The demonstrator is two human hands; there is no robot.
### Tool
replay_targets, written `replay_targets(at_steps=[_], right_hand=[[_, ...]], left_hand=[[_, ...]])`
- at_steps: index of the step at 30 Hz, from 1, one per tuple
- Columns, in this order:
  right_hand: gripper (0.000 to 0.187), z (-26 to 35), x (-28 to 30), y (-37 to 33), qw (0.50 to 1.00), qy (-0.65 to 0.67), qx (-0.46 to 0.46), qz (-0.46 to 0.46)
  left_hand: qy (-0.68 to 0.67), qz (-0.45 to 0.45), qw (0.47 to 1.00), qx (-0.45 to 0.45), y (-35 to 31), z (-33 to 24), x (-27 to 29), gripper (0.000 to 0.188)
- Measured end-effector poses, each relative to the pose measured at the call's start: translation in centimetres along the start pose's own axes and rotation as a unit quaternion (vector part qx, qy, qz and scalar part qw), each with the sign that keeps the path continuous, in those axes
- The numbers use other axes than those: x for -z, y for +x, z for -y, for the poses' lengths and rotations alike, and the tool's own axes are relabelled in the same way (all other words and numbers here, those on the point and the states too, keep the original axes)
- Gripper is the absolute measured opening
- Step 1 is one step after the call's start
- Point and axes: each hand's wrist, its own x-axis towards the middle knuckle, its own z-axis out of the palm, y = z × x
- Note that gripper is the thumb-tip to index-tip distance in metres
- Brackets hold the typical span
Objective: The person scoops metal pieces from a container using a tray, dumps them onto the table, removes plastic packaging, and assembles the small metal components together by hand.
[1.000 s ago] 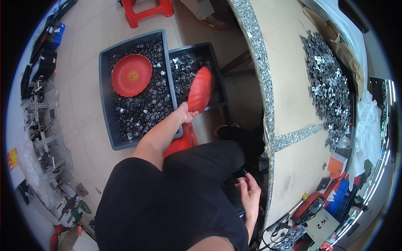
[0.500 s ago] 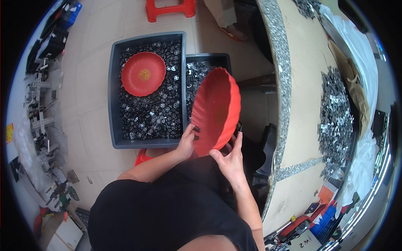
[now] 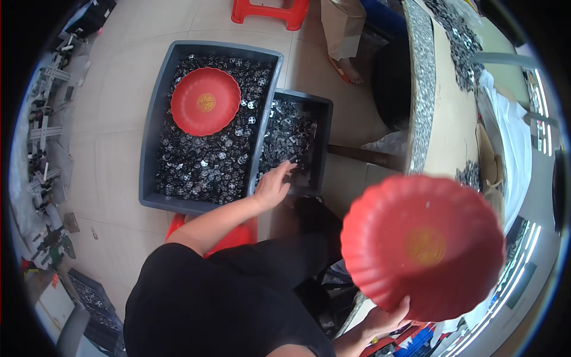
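Head view: pale tiled floor (image 3: 110,166) across left and centre, with metal machine frames (image 3: 47,131) along left edge. At right, pale tabletop (image 3: 449,125) with speckled stone edging, carrying small dark metal parts (image 3: 455,38); white plastic sheeting (image 3: 513,160) along its outer side, strip lights (image 3: 542,107) beyond. At top, red stool (image 3: 296,16) and another person's sandalled foot (image 3: 351,71). Left of tabletop, large grey bin (image 3: 151,137) of round parts (image 3: 208,160), topped by flat-lying red plate (image 3: 196,86); smaller dark bin (image 3: 325,140) just beside. Right hand (image 3: 386,318): grip closed on rim of red scalloped dish (image 3: 392,238), raised, inner face toward camera, partly covering tabletop. Left hand (image 3: 273,185): grip loose, fingers extended, at smaller bin's near end; contact, cannot tell.
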Motion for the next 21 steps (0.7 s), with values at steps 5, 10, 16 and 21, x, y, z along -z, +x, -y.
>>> replay_targets(at_steps=[5,10,16,21], right_hand=[[0.041,-4.7,-1.0,-3.6,0.941,0.245,-0.232,-0.025],[0.021,-4.4,-5.1,-2.6,0.946,-0.187,0.262,0.024],[0.022,-6.1,-5.9,-2.2,0.943,-0.217,0.244,0.066],[0.022,-6.9,-5.7,-2.9,0.946,-0.212,0.23,0.084]], left_hand=[[0.4,0.256,0.879,-0.043,5.1,11.6,-6.7,0.033],[0.631,0.405,0.66,-0.056,11.5,15.7,-10.3,0.035],[0.65,0.449,0.611,-0.04,14.2,16.8,-8.9,0.038],[0.736,0.413,0.526,0.105,13.9,19.5,-8.4,0.046]])
